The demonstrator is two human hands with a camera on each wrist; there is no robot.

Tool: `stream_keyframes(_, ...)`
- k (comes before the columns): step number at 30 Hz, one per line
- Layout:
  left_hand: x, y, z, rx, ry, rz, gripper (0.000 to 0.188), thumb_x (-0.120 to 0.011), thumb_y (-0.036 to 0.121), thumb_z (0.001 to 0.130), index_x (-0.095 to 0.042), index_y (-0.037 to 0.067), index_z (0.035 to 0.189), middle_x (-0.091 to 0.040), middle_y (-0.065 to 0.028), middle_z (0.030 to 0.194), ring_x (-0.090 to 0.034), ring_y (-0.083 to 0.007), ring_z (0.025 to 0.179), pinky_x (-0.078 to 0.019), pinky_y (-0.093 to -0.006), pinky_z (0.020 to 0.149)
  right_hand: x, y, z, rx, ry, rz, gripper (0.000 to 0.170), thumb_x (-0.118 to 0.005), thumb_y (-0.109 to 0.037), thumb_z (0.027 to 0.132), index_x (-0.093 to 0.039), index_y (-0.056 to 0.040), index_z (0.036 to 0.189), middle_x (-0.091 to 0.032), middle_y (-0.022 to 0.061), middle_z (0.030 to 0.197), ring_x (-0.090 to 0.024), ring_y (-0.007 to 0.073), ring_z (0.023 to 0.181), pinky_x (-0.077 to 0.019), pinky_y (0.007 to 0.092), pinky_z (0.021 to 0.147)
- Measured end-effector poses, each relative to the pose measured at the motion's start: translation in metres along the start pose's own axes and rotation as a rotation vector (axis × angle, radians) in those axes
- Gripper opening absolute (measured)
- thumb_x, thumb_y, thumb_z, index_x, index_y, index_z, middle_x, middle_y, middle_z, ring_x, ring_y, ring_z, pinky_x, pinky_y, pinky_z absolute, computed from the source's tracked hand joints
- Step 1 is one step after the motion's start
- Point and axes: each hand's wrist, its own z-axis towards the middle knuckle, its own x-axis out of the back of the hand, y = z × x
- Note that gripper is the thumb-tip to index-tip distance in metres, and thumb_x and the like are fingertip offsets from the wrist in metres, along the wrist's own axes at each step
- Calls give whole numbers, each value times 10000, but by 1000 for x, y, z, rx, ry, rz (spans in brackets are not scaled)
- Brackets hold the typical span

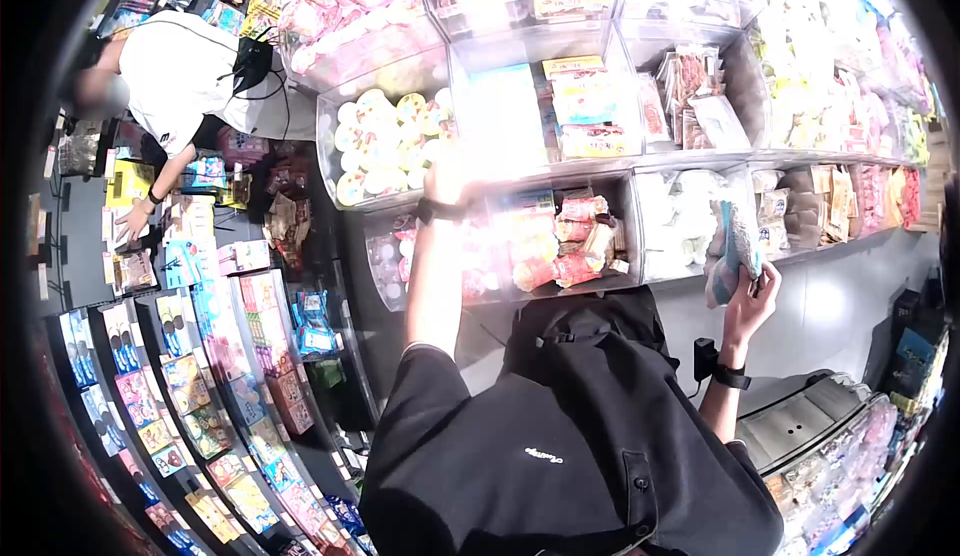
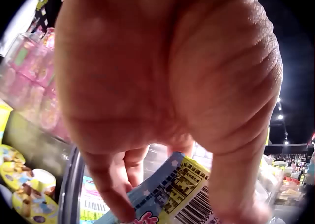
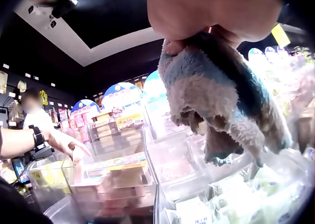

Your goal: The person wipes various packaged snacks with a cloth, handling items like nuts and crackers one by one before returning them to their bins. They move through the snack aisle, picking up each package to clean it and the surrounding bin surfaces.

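Observation:
My left hand (image 1: 450, 181) reaches over the clear bins, washed out by glare in the head view. In the left wrist view, a blue and yellow package (image 2: 194, 197) with a barcode lies between the thumb and fingers of that hand (image 2: 167, 81), which grips it. At the right, my right hand (image 1: 752, 306) holds a blue and white fluffy cloth (image 1: 738, 246) in front of the lower bins. The same cloth (image 3: 206, 91) hangs in folds from the right hand (image 3: 214, 12) in the right wrist view.
Round yellow-lidded cups (image 1: 385, 141) fill the bin left of my left hand. Red-wrapped packs (image 1: 575, 246) lie in a lower bin. Another person in a white shirt (image 1: 185, 71) leans over shelves at the left. A black bag (image 1: 590, 321) is against my front.

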Motion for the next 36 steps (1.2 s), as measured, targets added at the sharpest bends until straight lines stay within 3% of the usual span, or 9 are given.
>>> stream_keyframes(5,10,-7,12,-88,-60,212,188,-633,124,768,-651,32,932,-637,-108,933,-598,-265,890,-481,-346,727,7,8,0,-1,7,-42,258,-609,-25,877,-497,38,1101,-618,154,1021,-597,190,964,-461,292,848)
stream_keyframes(11,-12,126,-14,-116,172,228,423,-658,-1,718,-545,-17,1125,-628,-112,949,-620,-169,839,-497,-285,738,12,1,-2,-42,7,16,279,-598,-13,881,-470,39,1123,-608,170,1041,-585,188,963,-469,287,833)
stream_keyframes(14,-54,165,-51,-51,411,-426,332,-647,61,817,-550,-1,1128,-617,-72,977,-601,-181,922,-494,-302,814,1,-8,-5,-44,-26,144,271,-593,3,879,-475,26,1122,-601,151,1033,-573,170,953,-451,267,827)
stream_keyframes(16,-86,158,-73,270,600,-1085,224,-628,151,872,-572,56,1067,-613,-44,927,-615,-184,736,-523,-337,685,-13,-25,-8,-78,-68,241,273,-569,-15,902,-451,7,1148,-559,89,1031,-528,125,950,-407,234,846)
stream_keyframes(20,-118,179,-82,167,455,-1557,383,-523,220,930,-473,1,1240,-543,-158,1240,-504,-219,1160,-362,-386,1019,-40,-58,-10,78,-106,313,311,-608,-22,880,-448,2,1145,-558,87,1029,-534,150,972,-404,253,864)
stream_keyframes(26,-142,163,-92,234,376,-1522,455,-421,295,957,-399,-24,1279,-505,-140,1258,-471,-219,1177,-345,-383,1016,-80,-129,-13,613,-175,151,320,-598,81,813,-455,17,1093,-589,199,1128,-598,236,969,-476,311,815)
stream_keyframes(28,-149,172,-93,133,380,-1120,482,-337,347,989,-342,0,1324,-471,-118,1290,-461,-213,1185,-340,-384,1024,-92,-146,-18,615,-335,143,321,-559,134,751,-478,12,1036,-601,235,1127,-610,317,992,-487,348,824)
stream_keyframes(31,-157,186,-92,123,440,-1100,562,-227,453,998,-234,61,1400,-402,-97,1351,-419,-192,1231,-328,-360,1045,-121,-171,-18,784,-485,69,349,-563,127,649,-517,-7,968,-622,187,1111,-594,361,1007,-490,390,831)
stream_keyframes(36,-153,180,-94,165,548,-1289,476,-406,327,981,-346,28,1346,-481,-99,1250,-498,-161,1126,-449,-315,918,-127,-157,-23,774,-522,45,298,-654,31,648,-569,-32,926,-625,123,1108,-573,313,1017,-469,393,852)
